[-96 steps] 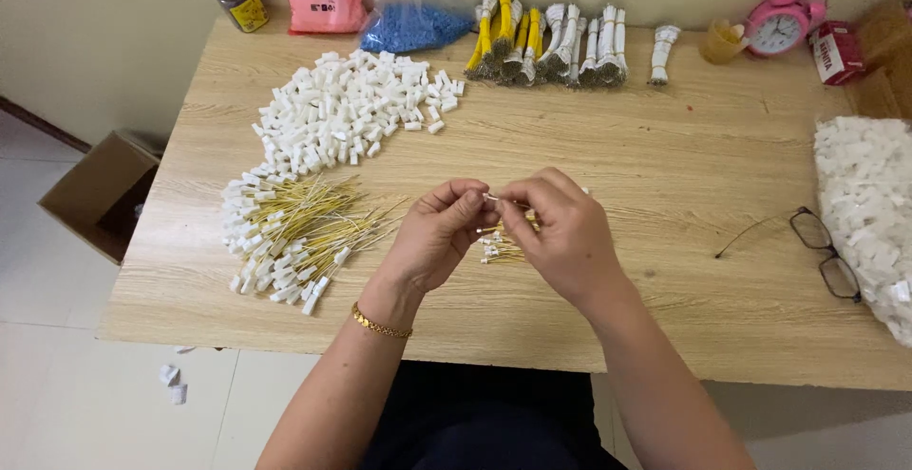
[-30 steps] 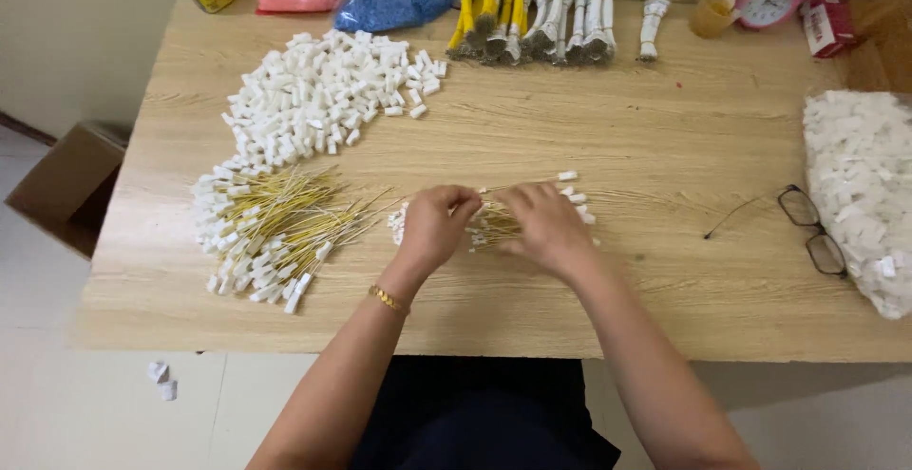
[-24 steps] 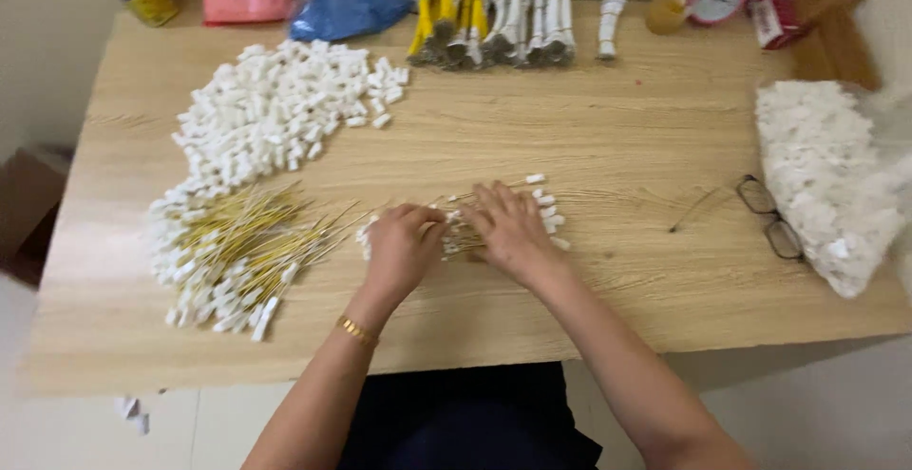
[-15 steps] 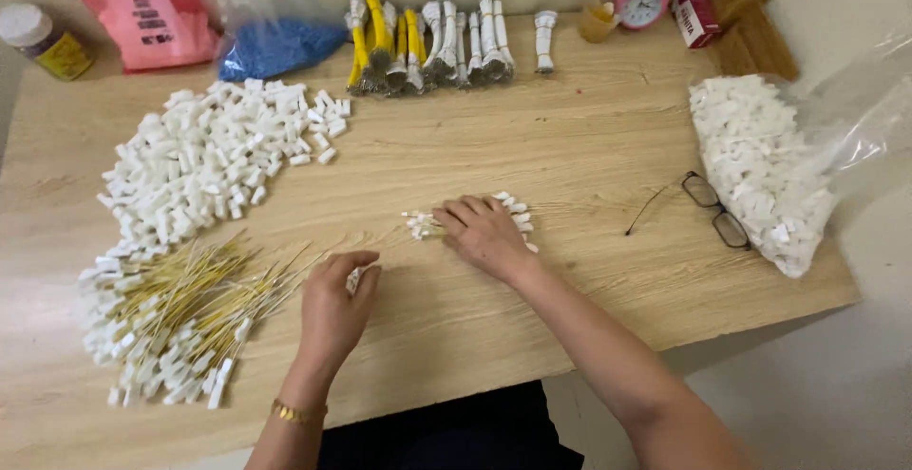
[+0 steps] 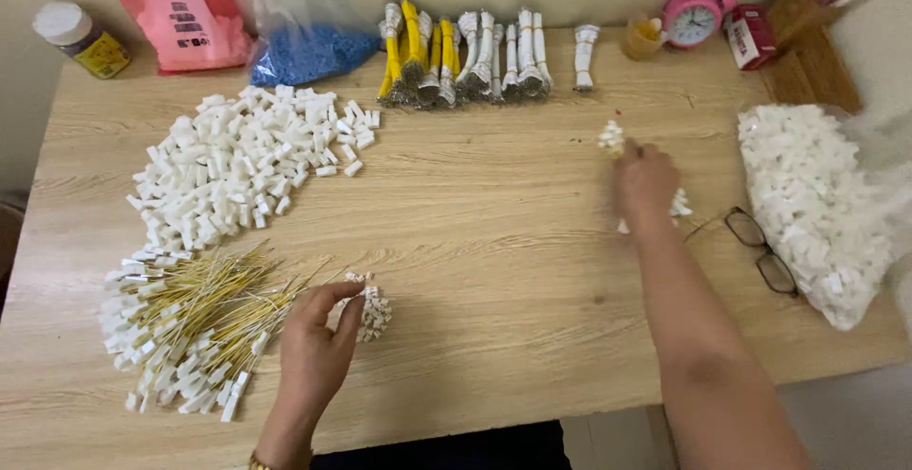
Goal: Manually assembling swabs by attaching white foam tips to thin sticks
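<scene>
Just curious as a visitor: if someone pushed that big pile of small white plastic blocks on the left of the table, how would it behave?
The pile of white blocks would probably scatter rather than slide as one, being loose pieces. Each looks light and stiff. Their boxy shape suggests they would skid, not roll.

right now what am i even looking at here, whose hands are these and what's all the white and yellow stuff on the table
There is no machine here. The picture comes from a camera worn on a person's head, looking down at their own two bare hands over a wooden table.

The left hand holds a small cluster of white plastic connectors, beside a heap of yellow wires with white ends. The right hand is stretched out and grips a small bunch of white connectors.

Also on the table: a big loose pile of white connectors, a clear bag of more, tied wire bundles, eyeglasses and a pink alarm clock.
</scene>
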